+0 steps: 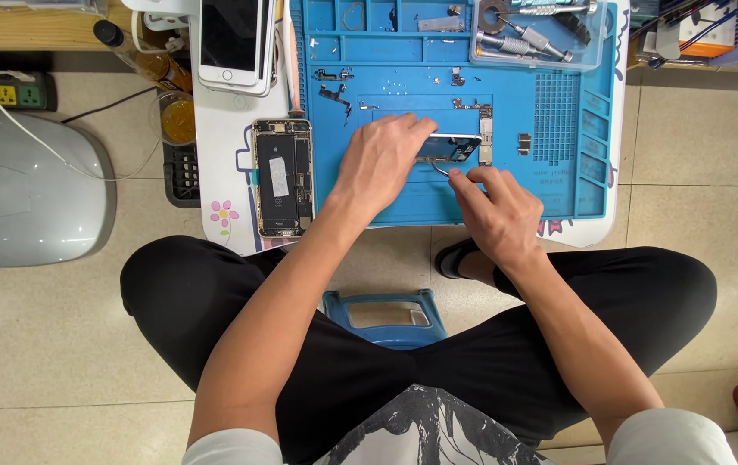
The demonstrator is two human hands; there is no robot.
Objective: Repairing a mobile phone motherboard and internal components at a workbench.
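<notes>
Your left hand (383, 164) is covering most of the small phone frame (455, 146), your right hand (496, 209) is hiding most of the thin metal tool (440, 170), and the top edge is cutting off the clear tray (534, 34).

Your phone frame (455, 146) is a small, dark, rectangular shell with a pale metal rim. It lies flat near the middle of the blue mat (403, 202), its long side running roughly parallel to the mat's near edge. Much of its left part is hidden, so you can see only the right end and the upper rim clearly. Your thin metal tweezers (444, 169) rest at a slant just below the frame's near edge, the tips touching or almost touching it; you cannot tell which from here.
</notes>
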